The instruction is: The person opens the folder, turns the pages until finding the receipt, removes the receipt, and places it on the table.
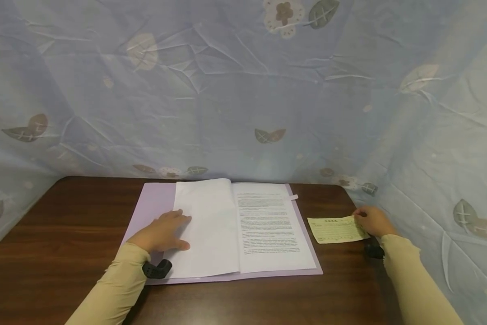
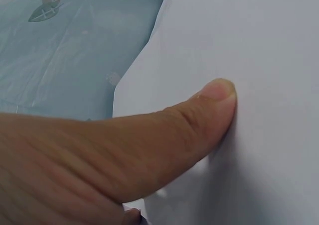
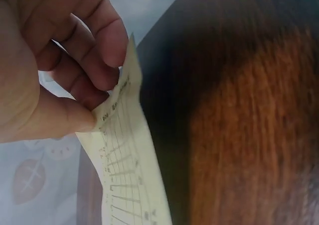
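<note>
A purple folder lies spread on the table with white papers in it. Its left page is blank, while the right page carries printed text. My left hand rests on the blank page's left part, fingers spread, and the left wrist view shows the thumb against the white paper. At the right, my right hand pinches the right end of a small yellowish printed slip. In the right wrist view the slip hangs bent between thumb and fingers.
The dark brown wooden table carries everything. A patterned light-blue cloth hangs behind it and along both sides. A small tab sticks out from the folder's right edge. Black bands are on both wrists.
</note>
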A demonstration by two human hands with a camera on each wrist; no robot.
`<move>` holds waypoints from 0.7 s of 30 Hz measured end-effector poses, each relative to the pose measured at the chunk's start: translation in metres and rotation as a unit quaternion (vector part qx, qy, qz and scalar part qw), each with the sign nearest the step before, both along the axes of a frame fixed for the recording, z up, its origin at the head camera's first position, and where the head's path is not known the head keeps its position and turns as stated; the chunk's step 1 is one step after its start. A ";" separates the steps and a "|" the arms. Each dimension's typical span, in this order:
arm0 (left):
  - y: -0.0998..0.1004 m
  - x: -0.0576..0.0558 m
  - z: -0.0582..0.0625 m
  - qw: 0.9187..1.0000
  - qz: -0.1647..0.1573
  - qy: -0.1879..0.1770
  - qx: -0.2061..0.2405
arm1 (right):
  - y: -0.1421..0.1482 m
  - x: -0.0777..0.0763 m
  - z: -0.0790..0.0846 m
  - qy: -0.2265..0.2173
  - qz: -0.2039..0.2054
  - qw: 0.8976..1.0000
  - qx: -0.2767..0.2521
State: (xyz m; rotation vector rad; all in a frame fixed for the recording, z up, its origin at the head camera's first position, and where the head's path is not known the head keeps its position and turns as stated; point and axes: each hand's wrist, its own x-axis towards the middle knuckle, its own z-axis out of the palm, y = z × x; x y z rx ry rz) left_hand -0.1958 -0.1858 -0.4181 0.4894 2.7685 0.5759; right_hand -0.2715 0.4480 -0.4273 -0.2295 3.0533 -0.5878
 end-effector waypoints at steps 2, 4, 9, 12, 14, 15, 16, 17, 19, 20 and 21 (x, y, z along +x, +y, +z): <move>0.002 0.000 0.001 1.000 0.001 -0.001 -0.001 | 0.001 0.000 -0.002 0.003 -0.006 1.000 0.004; 0.003 0.000 0.001 1.000 0.002 -0.002 -0.001 | 0.002 -0.001 -0.002 0.002 -0.013 1.000 0.006; 0.006 0.000 0.001 1.000 0.005 -0.005 0.001 | 0.002 0.001 -0.002 -0.025 -0.034 0.999 -0.001; 0.006 0.000 0.001 1.000 0.006 -0.007 -0.001 | -0.001 0.002 -0.001 -0.023 -0.044 0.999 -0.006; 0.006 0.000 0.002 1.000 0.005 -0.009 -0.002 | -0.010 0.005 0.004 -0.012 -0.048 0.999 -0.013; 0.007 0.000 0.002 1.000 0.007 -0.011 -0.003 | -0.016 0.006 0.007 0.000 -0.050 0.999 -0.019; 0.007 0.000 0.003 1.000 0.008 -0.013 -0.004 | -0.024 0.008 0.011 0.014 -0.052 0.998 -0.026; 0.007 0.000 0.003 1.000 0.008 -0.014 -0.004 | -0.032 0.009 0.014 0.035 -0.051 0.998 -0.030; 0.007 0.000 0.004 1.000 0.010 -0.016 -0.004 | -0.053 0.013 0.022 0.080 -0.047 0.995 -0.047; 0.007 0.001 0.005 1.000 0.011 -0.017 -0.003 | -0.064 0.016 0.024 0.101 -0.045 0.992 -0.057; 0.006 0.000 0.005 1.000 0.012 -0.017 -0.002 | -0.073 0.018 0.025 0.119 -0.041 0.990 -0.063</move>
